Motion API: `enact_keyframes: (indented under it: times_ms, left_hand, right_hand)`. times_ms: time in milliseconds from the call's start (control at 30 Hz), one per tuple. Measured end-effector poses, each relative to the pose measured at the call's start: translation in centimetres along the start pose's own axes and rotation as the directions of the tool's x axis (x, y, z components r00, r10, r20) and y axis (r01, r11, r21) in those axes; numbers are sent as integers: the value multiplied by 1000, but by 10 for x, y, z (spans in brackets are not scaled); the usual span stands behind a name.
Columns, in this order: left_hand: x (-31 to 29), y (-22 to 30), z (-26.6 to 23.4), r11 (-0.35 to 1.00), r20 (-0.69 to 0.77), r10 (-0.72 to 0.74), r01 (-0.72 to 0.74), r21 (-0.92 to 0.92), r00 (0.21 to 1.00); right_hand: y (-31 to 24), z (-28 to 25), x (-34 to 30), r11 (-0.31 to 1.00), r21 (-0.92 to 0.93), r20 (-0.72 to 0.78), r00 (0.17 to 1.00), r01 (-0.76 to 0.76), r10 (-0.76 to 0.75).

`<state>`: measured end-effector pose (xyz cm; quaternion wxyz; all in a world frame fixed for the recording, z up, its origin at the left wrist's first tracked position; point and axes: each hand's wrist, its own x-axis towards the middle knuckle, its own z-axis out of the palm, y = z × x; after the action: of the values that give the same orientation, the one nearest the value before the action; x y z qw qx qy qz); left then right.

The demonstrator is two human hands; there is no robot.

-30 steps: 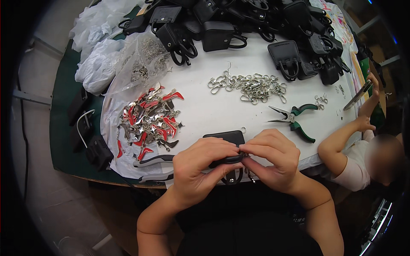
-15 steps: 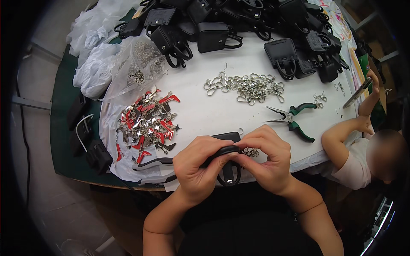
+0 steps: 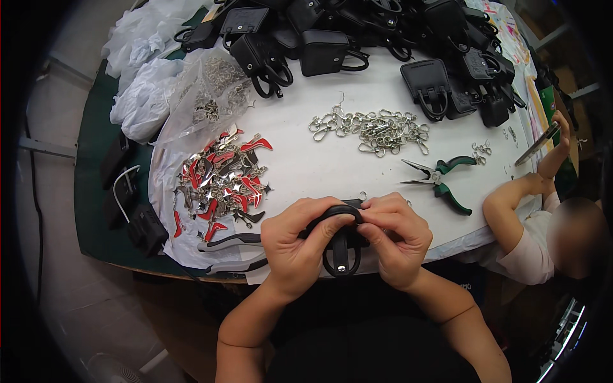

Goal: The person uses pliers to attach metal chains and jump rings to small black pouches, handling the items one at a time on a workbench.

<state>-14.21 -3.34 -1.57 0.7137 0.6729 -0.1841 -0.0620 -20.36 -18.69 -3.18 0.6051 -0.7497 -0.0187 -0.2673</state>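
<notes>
A small black handbag (image 3: 341, 254) with looped handles and a snap strap is between my hands at the table's near edge. My left hand (image 3: 290, 242) is closed, thumb and fingers pinching one black handle (image 3: 333, 210). Beside it, my right hand (image 3: 401, 239) is pinched at the handle's right side; anything small in its fingertips is hidden. Most of the bag's body lies behind my hands. A small metal ring (image 3: 363, 195) rests just beyond them. Grey-handled pliers (image 3: 233, 241) lie left of my left hand, partly covered by it.
Red and dark shoe-shaped charms (image 3: 220, 185) are heaped left, below a clear bag of metal parts (image 3: 214, 86). Metal clasps (image 3: 389, 133) lie mid-table, with green-handled needle-nose pliers (image 3: 440, 175) to their right. Black handbags (image 3: 325, 52) fill the back. Another person (image 3: 520, 249) holds a phone (image 3: 537, 143).
The pinched handle now arches higher and shows more of its loop. My right fingers have shifted slightly apart from the left ones, and they cover the small metal pieces seen beside them before.
</notes>
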Motion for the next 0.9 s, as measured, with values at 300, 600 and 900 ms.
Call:
enact_keyframes:
  times_ms: [300,600,900]
  left_hand:
    - [13,8,0,995,63,-92,94,-23,994]
    - [15,12,-4,880,154,-316,350,-320,936]
    - [16,19,-16,880,129,-369,390,-270,921]
  right_hand:
    - [0,-18,22,900,-278,174,939,335,-296]
    - [-2,3,5,989,138,-19,998,55,-53]
    - [-7,-6,25,993,54,241,963,108,-118]
